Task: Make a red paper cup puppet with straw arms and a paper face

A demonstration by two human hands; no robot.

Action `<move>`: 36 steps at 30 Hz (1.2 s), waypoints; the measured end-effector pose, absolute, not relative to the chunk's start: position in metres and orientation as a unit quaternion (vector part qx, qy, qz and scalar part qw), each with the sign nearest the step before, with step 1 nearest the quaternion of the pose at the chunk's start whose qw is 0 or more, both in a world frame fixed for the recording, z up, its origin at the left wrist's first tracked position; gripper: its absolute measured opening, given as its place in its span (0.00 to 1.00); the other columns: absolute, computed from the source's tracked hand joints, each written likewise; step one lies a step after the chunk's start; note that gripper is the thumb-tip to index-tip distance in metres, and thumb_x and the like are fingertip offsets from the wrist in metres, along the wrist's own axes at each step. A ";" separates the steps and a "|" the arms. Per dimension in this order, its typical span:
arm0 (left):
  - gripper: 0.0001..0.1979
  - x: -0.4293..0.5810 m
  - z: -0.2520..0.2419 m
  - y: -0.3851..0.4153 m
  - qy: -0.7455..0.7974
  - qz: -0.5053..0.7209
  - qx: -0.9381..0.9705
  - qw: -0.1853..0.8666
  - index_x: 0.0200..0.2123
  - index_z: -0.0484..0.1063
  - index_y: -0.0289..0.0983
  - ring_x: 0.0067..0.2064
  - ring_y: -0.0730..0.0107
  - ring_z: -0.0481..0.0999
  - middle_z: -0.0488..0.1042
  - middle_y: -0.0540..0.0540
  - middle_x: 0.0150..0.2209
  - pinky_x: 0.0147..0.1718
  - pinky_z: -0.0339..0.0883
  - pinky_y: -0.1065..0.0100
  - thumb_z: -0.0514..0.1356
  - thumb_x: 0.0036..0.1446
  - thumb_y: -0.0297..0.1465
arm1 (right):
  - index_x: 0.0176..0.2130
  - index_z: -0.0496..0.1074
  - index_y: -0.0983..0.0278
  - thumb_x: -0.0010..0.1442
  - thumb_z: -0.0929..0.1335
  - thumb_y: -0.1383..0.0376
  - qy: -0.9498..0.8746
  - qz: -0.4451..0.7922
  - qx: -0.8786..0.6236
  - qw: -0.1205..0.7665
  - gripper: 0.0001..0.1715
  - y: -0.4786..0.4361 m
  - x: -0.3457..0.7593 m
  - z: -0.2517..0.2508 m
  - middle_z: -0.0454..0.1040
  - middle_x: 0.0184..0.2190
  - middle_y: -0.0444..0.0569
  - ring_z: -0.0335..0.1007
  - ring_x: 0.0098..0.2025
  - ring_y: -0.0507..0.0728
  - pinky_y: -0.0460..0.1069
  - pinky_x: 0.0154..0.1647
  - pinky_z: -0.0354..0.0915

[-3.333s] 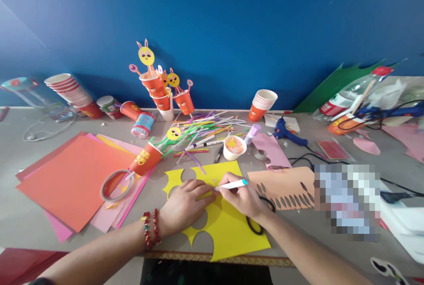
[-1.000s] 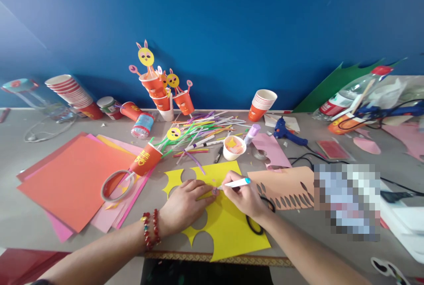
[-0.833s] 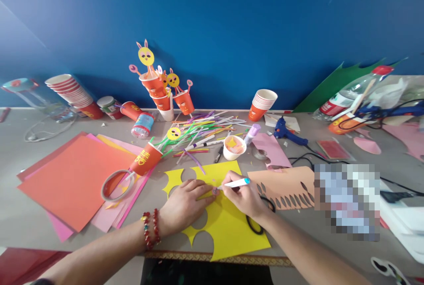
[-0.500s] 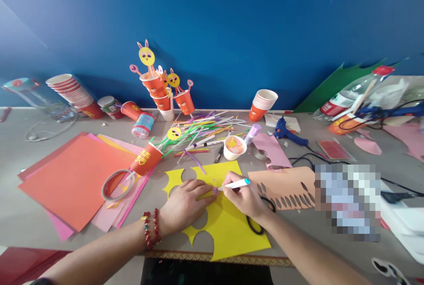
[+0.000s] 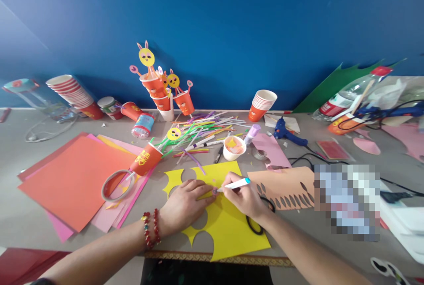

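My right hand (image 5: 242,197) is closed around a white marker (image 5: 236,184) with a light blue end. The marker's tip meets a small pinkish piece (image 5: 215,191), whose details are too small to make out. My left hand (image 5: 187,203) lies flat with fingers stretched out, its fingertips at that same piece. Both hands rest over a yellow paper sheet (image 5: 232,236) that has rounded cut-outs along its left side. Black-handled scissors (image 5: 255,227) lie partly under my right hand and forearm, their blades hidden.
Colored paper sheets (image 5: 73,179), a tape roll (image 5: 105,188) and a decorated red cup (image 5: 148,159) lie left. Behind are drinking straws (image 5: 202,128), a white paper tub (image 5: 228,152) and rabbit-figure cups (image 5: 155,86). Rightward sit peach paper (image 5: 285,181), a blue glue gun (image 5: 289,135) and its cable.
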State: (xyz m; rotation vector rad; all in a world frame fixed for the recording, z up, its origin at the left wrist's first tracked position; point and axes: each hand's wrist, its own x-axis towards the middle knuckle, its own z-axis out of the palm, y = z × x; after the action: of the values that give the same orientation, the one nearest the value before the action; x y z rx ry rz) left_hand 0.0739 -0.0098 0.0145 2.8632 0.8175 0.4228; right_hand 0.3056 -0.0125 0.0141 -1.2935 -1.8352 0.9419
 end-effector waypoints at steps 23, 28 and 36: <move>0.19 0.074 0.014 -0.010 0.276 0.134 0.950 0.064 0.54 0.71 0.42 0.54 0.56 0.72 0.75 0.46 0.57 0.50 0.71 0.55 0.57 0.61 0.24 | 0.27 0.63 0.60 0.61 0.64 0.66 -0.717 0.351 -0.505 0.327 0.10 -0.012 0.304 0.016 0.65 0.21 0.40 0.61 0.22 0.51 0.45 0.23 0.54; 0.17 0.074 0.013 -0.010 0.273 0.142 0.949 0.060 0.54 0.71 0.42 0.54 0.57 0.72 0.75 0.45 0.56 0.50 0.71 0.55 0.56 0.63 0.26 | 0.27 0.62 0.60 0.61 0.64 0.65 -0.712 0.349 -0.511 0.332 0.10 -0.012 0.304 0.015 0.64 0.20 0.39 0.60 0.22 0.51 0.45 0.22 0.54; 0.17 0.074 0.014 -0.011 0.274 0.140 0.950 0.056 0.54 0.72 0.42 0.54 0.57 0.71 0.75 0.45 0.56 0.50 0.71 0.55 0.56 0.63 0.26 | 0.27 0.63 0.60 0.61 0.64 0.65 -0.716 0.347 -0.509 0.329 0.10 -0.013 0.304 0.019 0.65 0.20 0.40 0.60 0.22 0.51 0.45 0.23 0.54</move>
State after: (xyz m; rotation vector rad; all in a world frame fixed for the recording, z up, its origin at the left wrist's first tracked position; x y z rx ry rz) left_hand 0.0742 -0.0106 0.0143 2.8828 0.8301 0.4241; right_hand 0.3038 -0.0126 0.0188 -1.3311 -1.8727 0.9077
